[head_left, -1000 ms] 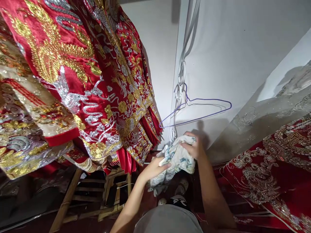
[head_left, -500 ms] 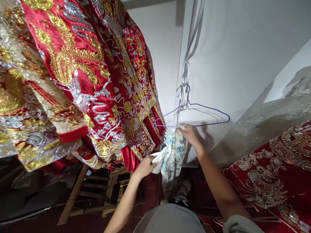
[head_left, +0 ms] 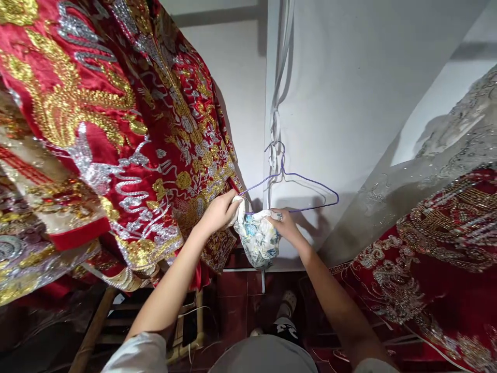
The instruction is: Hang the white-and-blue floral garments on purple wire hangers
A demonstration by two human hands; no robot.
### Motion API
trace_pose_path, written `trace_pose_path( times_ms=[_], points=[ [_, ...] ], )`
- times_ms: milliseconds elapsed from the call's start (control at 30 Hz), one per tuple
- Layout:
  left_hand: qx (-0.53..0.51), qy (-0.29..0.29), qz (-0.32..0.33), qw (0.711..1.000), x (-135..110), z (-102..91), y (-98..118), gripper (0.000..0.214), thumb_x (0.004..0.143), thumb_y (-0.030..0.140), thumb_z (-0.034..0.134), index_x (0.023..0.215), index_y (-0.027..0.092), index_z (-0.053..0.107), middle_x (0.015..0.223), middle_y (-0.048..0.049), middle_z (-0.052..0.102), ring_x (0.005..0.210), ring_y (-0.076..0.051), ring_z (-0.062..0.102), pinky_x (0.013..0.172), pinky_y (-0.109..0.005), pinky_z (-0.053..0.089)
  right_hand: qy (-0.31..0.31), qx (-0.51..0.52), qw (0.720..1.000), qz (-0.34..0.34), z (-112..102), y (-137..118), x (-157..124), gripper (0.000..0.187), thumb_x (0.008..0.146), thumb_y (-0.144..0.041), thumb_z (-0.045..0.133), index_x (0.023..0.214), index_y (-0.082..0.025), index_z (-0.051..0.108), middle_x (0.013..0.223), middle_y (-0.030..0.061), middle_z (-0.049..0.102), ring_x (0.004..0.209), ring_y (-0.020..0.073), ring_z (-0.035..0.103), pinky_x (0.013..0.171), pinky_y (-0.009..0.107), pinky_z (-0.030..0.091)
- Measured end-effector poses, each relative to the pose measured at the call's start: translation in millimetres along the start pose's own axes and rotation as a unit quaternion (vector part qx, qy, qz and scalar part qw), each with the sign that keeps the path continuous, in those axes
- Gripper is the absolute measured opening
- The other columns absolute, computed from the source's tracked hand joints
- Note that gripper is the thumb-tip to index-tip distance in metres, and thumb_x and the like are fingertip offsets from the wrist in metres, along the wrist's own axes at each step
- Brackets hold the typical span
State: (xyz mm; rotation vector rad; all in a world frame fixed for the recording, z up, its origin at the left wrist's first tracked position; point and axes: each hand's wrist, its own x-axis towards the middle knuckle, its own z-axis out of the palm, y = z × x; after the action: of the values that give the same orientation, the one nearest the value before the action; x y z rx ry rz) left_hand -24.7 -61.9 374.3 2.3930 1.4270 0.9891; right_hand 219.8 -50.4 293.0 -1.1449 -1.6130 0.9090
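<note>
A white garment with a blue and green floral print is bunched between my two hands, just below a purple wire hanger. My left hand grips its left end at the hanger's left corner. Its right upper edge is pinched by my right hand, close to the hanger's bottom bar. The hanger's hook hangs from a white ring strap against the wall. Folds hide the exact shape of the garment, and my left fingers cover the hanger's left corner.
Red jackets with gold and silver embroidery hang close on the left. A beaded red gown and sheer lace fabric stand at the right. A wooden rack is low on the left, above the dark red tiled floor.
My left hand has risen with the garment's left end up to the hanger's left corner. The cloth, which hung down long, is now gathered up. The view has shifted right.
</note>
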Motion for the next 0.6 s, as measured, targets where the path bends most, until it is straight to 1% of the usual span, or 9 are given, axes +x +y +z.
trace_pose_path(
  times_ms=[67, 100, 167, 233, 267, 333, 433, 533, 600],
  points=[
    [-0.003, -0.036, 0.013, 0.999, 0, -6.6, -5, 0.023, 0.102, 0.037, 0.045, 0.088, 0.020, 0.052, 0.078, -0.0009, 0.059, 0.070, -0.018, 0.056, 0.068, -0.029, 0.039, -0.020, -0.015, 0.998, -0.052, -13, -2, -6, 0.036, 0.087, -0.040, 0.063, 0.114, -0.021, 0.076, 0.124, 0.0115, 0.074, 0.121, 0.0312, 0.067, 0.105, 0.045, 0.052],
    [-0.014, -0.042, 0.020, 0.999, -1, -9.3, -6, 0.023, 0.102, 0.037, 0.045, 0.088, 0.020, 0.053, 0.079, -0.0004, 0.059, 0.071, -0.018, 0.056, 0.069, -0.028, 0.039, -0.002, -0.026, 0.996, -0.082, -24, -1, -6, 0.038, 0.087, -0.038, 0.063, 0.120, -0.022, 0.074, 0.129, 0.0107, 0.072, 0.124, 0.0307, 0.065, 0.107, 0.045, 0.050],
    [-0.046, -0.030, 0.020, 0.998, -3, -13.1, -6, 0.026, 0.102, 0.038, 0.046, 0.087, 0.019, 0.055, 0.077, 0.0004, 0.059, 0.072, -0.016, 0.056, 0.071, -0.028, 0.040, 0.114, -0.057, 0.985, -0.115, -55, 4, -2, 0.054, 0.084, -0.040, 0.067, 0.135, -0.022, 0.065, 0.142, 0.0120, 0.064, 0.130, 0.0317, 0.061, 0.110, 0.046, 0.049],
    [-0.083, -0.017, 0.013, 0.996, -5, -14.9, -2, 0.028, 0.101, 0.041, 0.049, 0.087, 0.018, 0.057, 0.078, 0.0005, 0.060, 0.073, -0.016, 0.056, 0.071, -0.027, 0.042, 0.259, -0.082, 0.957, -0.098, -92, 11, 10, 0.075, 0.078, -0.047, 0.071, 0.145, -0.017, 0.056, 0.150, 0.0155, 0.057, 0.135, 0.0342, 0.056, 0.111, 0.049, 0.047],
    [-0.103, -0.018, 0.010, 0.994, -4, -15.3, 1, 0.028, 0.100, 0.042, 0.051, 0.087, 0.018, 0.058, 0.079, 0.0004, 0.061, 0.074, -0.015, 0.056, 0.071, -0.026, 0.042, 0.289, -0.097, 0.949, -0.076, -110, 14, 18, 0.080, 0.074, -0.049, 0.073, 0.146, -0.017, 0.055, 0.152, 0.0154, 0.055, 0.139, 0.0347, 0.052, 0.114, 0.049, 0.044],
    [-0.154, -0.029, 0.000, 0.988, -3, -15.6, 5, 0.026, 0.099, 0.043, 0.055, 0.091, 0.018, 0.060, 0.078, 0.0010, 0.062, 0.072, -0.014, 0.056, 0.068, -0.025, 0.042, 0.251, -0.113, 0.961, -0.036, -140, 14, 34, 0.076, 0.067, -0.051, 0.078, 0.135, -0.017, 0.066, 0.146, 0.0156, 0.061, 0.137, 0.0364, 0.054, 0.112, 0.047, 0.045],
    [-0.285, -0.045, -0.060, 0.956, 4, -16.1, 1, 0.030, 0.090, 0.042, 0.069, 0.107, 0.020, 0.059, 0.072, 0.0032, 0.063, 0.062, -0.014, 0.059, 0.058, -0.024, 0.044, 0.127, -0.114, 0.985, -0.001, -167, 3, 44, 0.050, 0.066, -0.057, 0.078, 0.097, -0.018, 0.080, 0.115, 0.0131, 0.078, 0.114, 0.0368, 0.068, 0.095, 0.042, 0.054],
    [-0.453, 0.002, -0.126, 0.883, 15, -11.9, -14, 0.048, 0.079, 0.044, 0.079, 0.114, 0.020, 0.058, 0.076, 0.0005, 0.070, 0.065, -0.019, 0.067, 0.059, -0.029, 0.053, 0.012, -0.087, 0.995, 0.045, -176, -10, 38, 0.047, 0.060, -0.059, 0.084, 0.080, -0.017, 0.080, 0.088, 0.0095, 0.080, 0.088, 0.0328, 0.072, 0.074, 0.038, 0.055],
    [-0.515, 0.064, -0.145, 0.843, 24, -2.0, -26, 0.041, 0.081, 0.050, 0.074, 0.104, 0.018, 0.063, 0.076, -0.0025, 0.070, 0.069, -0.021, 0.069, 0.064, -0.035, 0.057, -0.041, -0.056, 0.995, 0.073, -180, -13, 32, 0.050, 0.055, -0.056, 0.089, 0.083, -0.016, 0.081, 0.086, 0.0089, 0.079, 0.083, 0.0307, 0.071, 0.069, 0.036, 0.054]
  ],
)
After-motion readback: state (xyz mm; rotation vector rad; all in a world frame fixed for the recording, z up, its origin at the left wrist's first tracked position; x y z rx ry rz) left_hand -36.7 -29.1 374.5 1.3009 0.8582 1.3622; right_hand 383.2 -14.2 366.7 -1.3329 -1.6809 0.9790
